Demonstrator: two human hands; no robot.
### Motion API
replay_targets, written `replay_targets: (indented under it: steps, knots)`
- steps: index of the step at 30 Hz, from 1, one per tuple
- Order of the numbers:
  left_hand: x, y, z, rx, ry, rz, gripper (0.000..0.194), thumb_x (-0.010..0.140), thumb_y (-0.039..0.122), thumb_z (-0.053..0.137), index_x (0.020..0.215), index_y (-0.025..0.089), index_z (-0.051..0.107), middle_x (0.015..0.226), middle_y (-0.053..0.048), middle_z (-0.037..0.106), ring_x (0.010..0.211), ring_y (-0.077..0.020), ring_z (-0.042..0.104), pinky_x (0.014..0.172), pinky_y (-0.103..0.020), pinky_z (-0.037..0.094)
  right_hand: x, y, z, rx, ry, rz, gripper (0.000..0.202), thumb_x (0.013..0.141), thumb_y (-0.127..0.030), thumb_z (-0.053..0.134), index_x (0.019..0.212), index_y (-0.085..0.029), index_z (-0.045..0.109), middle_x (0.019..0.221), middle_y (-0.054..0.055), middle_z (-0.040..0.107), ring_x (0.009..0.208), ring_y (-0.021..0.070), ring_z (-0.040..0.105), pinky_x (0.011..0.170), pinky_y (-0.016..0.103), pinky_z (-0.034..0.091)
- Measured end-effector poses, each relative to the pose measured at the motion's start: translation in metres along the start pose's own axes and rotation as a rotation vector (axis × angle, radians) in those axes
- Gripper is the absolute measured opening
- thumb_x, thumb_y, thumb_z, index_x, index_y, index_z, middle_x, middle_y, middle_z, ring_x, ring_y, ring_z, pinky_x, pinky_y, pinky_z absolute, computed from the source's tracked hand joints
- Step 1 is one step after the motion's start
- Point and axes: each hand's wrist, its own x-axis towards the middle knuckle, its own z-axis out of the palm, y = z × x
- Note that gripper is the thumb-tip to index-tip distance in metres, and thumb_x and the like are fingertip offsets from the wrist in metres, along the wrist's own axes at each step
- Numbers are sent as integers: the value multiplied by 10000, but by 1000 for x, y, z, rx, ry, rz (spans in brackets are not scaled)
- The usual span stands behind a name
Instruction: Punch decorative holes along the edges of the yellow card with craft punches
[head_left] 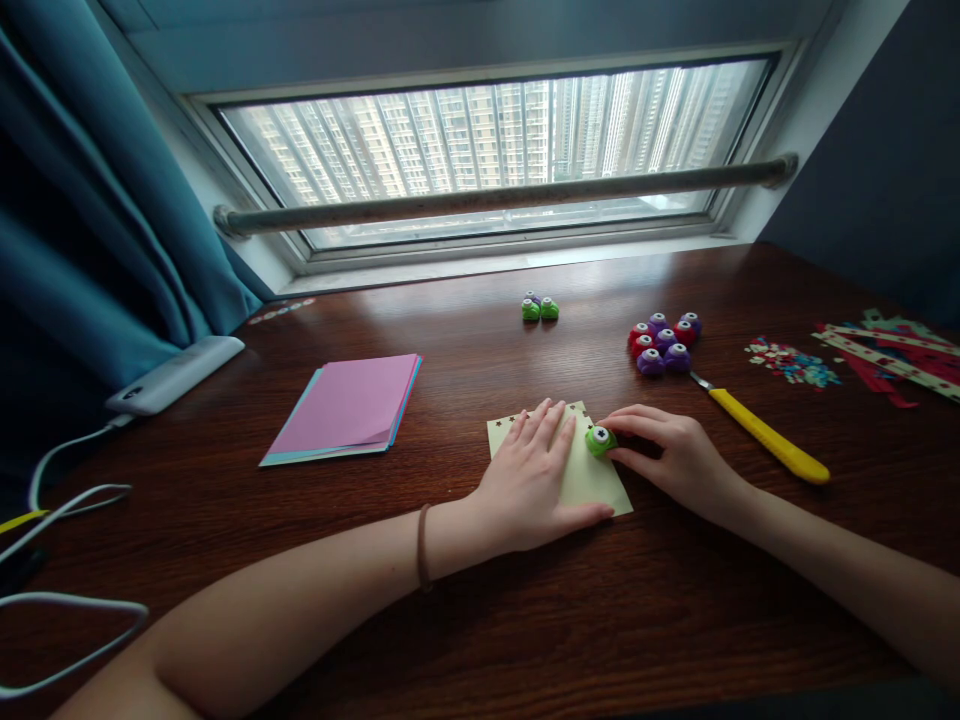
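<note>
While the small green punch [600,439] sits at the right edge of the pale yellow sheet [592,485], just right of centre in the frame, the right hand [671,455] curls around it, fingertips pinched on its body. Left hand [531,478] lies flat and open across the sheet, fingers spread, pinning it to the dark wooden desk [480,620]. Along the sheet's top edge runs a row of little star-shaped holes [517,421], so by my reading the top border is largely punched, while the visible lower part of the paper looks uncut and the side edges are mostly hidden by the hands.

Moving outward: to the right lies a yellow-handled craft knife [769,439], blade end pointing up-left. Above it, a cluster of red and purple punches [664,343], touching one another. Further up, near centre, two more green punches [540,309] sit side by side with something purple behind them. Far right, a scatter of coloured confetti [791,362] and a heap of punched paper strips [892,358]. Left of centre, a stack of pink and blue paper [349,408], apart from the yellow sheet. At the left edge, a white device [174,374] with cables [67,500] trailing off.
</note>
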Motion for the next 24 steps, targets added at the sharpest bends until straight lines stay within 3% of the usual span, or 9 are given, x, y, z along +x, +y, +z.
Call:
replay_targets:
  steps: [3, 6, 11, 18, 21, 24]
  knots:
    - [-2, 3, -3, 72, 63, 19, 976, 727, 745, 471, 1393, 85, 198, 1446, -166, 140, 1330, -311, 27, 1079, -505, 68, 0, 0, 0, 3, -3, 1, 207, 810, -153, 587, 1005, -217, 617, 991, 27, 605, 892, 189, 576, 821, 302, 476]
    - [-3, 6, -7, 149, 113, 59, 952, 736, 725, 486, 1417, 152, 147, 1461, -129, 100, 1329, -322, -7, 1067, -525, -6, -1, 1, 1, 6, 4, -12, 201, 809, -152, 591, 999, -216, 612, 1006, 28, 602, 899, 189, 575, 818, 300, 478]
    - [-3, 7, -7, 149, 95, 56, 926, 715, 708, 537, 1419, 278, 116, 1466, -90, 94, 1321, -354, -12, 1038, -581, -7, -1, 3, 2, -5, 29, -31, 168, 814, -186, 588, 978, -213, 612, 1006, 44, 602, 887, 204, 583, 798, 316, 491]
    - [-1, 5, -6, 106, 55, 51, 887, 722, 699, 538, 1406, 357, 88, 1469, -58, 88, 1320, -355, -26, 1020, -623, 28, -1, 3, 2, -8, 35, -37, 137, 815, -188, 585, 944, -212, 620, 998, 45, 602, 881, 201, 583, 784, 310, 497]
    - [-2, 5, -7, 102, 50, 55, 878, 730, 690, 539, 1408, 347, 99, 1464, -62, 114, 1319, -357, -17, 1019, -623, 25, 0, 0, 1, 50, 17, 36, 163, 805, -221, 610, 966, -202, 621, 993, 52, 609, 892, 211, 582, 794, 326, 496]
    - [-3, 5, -8, 106, 55, 66, 862, 738, 692, 528, 1410, 327, 129, 1459, -71, 137, 1316, -366, -10, 1017, -623, 9, 2, -2, -2, 246, 1, 211, 311, 781, -301, 643, 1062, -180, 586, 993, 63, 619, 893, 222, 591, 780, 335, 511]
